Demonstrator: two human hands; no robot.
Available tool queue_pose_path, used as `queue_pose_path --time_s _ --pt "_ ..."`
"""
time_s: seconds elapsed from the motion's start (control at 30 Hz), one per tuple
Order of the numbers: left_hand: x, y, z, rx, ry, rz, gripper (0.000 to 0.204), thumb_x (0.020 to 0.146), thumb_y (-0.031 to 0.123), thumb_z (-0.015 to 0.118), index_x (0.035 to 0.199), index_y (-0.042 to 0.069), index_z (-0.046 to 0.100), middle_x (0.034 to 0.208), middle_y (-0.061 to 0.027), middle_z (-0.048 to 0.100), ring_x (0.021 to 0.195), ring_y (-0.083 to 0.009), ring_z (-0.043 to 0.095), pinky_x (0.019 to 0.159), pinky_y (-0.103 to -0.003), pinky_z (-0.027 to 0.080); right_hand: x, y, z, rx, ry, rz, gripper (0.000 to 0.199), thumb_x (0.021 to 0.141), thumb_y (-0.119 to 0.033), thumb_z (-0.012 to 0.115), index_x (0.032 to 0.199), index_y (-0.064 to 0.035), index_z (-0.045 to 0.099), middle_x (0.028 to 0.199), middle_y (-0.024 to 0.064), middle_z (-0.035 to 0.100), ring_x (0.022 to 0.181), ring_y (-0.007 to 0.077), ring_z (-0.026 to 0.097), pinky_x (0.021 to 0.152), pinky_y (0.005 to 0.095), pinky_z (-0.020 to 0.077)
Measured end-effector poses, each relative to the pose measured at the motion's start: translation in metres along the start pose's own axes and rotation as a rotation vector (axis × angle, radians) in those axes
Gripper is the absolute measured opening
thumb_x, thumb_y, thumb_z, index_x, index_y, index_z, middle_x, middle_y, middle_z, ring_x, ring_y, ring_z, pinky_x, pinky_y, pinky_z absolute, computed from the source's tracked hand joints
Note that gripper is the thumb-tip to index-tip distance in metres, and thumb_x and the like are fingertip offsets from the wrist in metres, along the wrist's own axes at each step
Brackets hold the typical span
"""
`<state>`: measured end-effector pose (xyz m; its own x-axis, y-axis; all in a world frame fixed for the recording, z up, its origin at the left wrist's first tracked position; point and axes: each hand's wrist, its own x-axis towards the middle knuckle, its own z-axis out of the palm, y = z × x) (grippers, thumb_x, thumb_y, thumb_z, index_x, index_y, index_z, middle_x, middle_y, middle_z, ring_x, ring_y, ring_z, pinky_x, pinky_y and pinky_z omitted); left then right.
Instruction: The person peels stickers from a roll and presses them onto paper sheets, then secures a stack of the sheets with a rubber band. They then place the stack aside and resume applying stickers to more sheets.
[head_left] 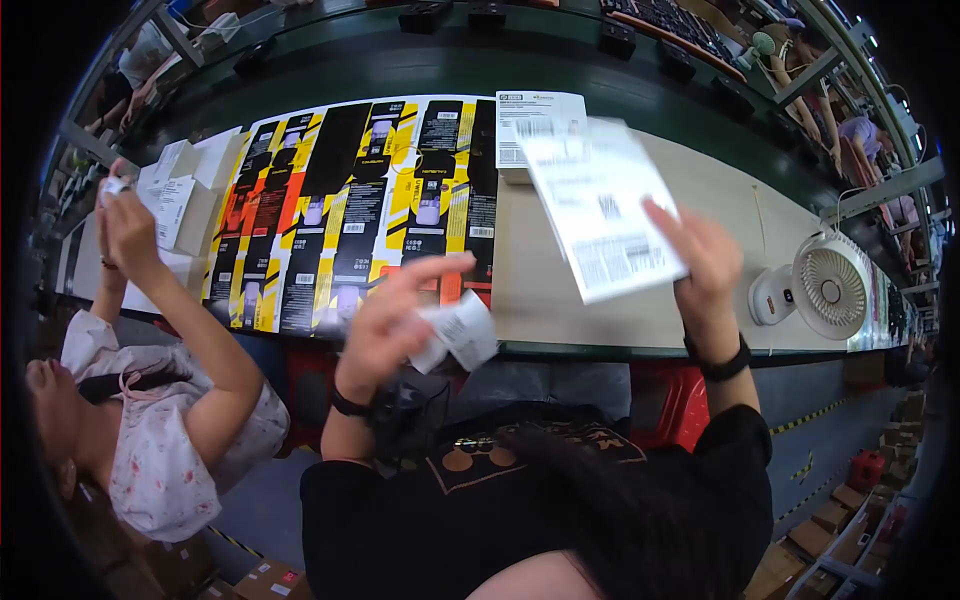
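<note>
Long beige workbench (530,260), pretty busy. Right hand (703,262) pinches a white printed sheet (600,190) by its right side, above the bench's middle; looks light and bendy, so I'd hold the edges. Left hand (385,320) grips a curled white label strip (468,328) by the front edge. Barcode (622,262) and square code (610,207) show; small print's too blurry.
</note>
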<state>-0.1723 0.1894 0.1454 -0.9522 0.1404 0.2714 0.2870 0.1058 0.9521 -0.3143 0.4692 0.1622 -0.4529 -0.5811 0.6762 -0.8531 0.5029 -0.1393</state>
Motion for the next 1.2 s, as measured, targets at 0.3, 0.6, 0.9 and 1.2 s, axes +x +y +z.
queue_pose_path --time_s 0.3,0.6,0.9,1.2 --pt "0.052 -0.047 -0.055 -0.899 0.227 -0.238 0.023 0.089 0.017 0.044 0.077 -0.001 0.051 0.073 -0.0087 0.055 0.070 -0.0194 0.059 0.078 -0.037 0.050 0.031 0.066 0.097 -0.270 -0.191 0.009 0.046 0.073 -0.008 0.062 0.118 -0.0167 0.057 0.122 0.0138 0.053 0.109 0.0305 0.051 0.091 0.0369 0.0415" --pt "0.088 -0.072 -0.091 -0.110 0.507 -0.372 0.009 0.087 0.010 0.051 0.093 0.003 0.052 0.072 -0.0028 0.051 0.055 -0.0092 0.048 0.053 -0.021 0.039 0.050 0.007 0.082 0.061 -0.194 0.053 0.049 0.074 -0.014 0.068 0.121 -0.0107 0.052 0.125 0.0135 0.049 0.112 0.0298 0.049 0.096 0.0364 0.0374" --pt "0.009 -0.025 -0.055 -0.132 0.801 -0.204 0.017 0.088 0.014 0.051 0.095 -0.001 0.057 0.075 -0.0027 0.053 0.056 -0.0080 0.047 0.054 -0.020 0.037 0.102 -0.068 0.283 0.147 -0.333 0.223 0.033 0.075 -0.016 0.065 0.102 0.0007 0.056 0.099 0.0190 0.056 0.092 0.0321 0.057 0.077 0.0403 0.0484" --pt "-0.052 -0.043 0.000 -0.127 0.878 -0.414 0.011 0.085 0.006 0.054 0.094 0.001 0.056 0.074 0.0003 0.048 0.060 -0.0065 0.045 0.057 -0.018 0.036 0.092 -0.028 0.354 0.038 -0.390 0.053 0.017 0.078 -0.014 0.056 0.085 0.0001 0.062 0.086 0.0194 0.062 0.080 0.0349 0.061 0.070 0.0410 0.0509"
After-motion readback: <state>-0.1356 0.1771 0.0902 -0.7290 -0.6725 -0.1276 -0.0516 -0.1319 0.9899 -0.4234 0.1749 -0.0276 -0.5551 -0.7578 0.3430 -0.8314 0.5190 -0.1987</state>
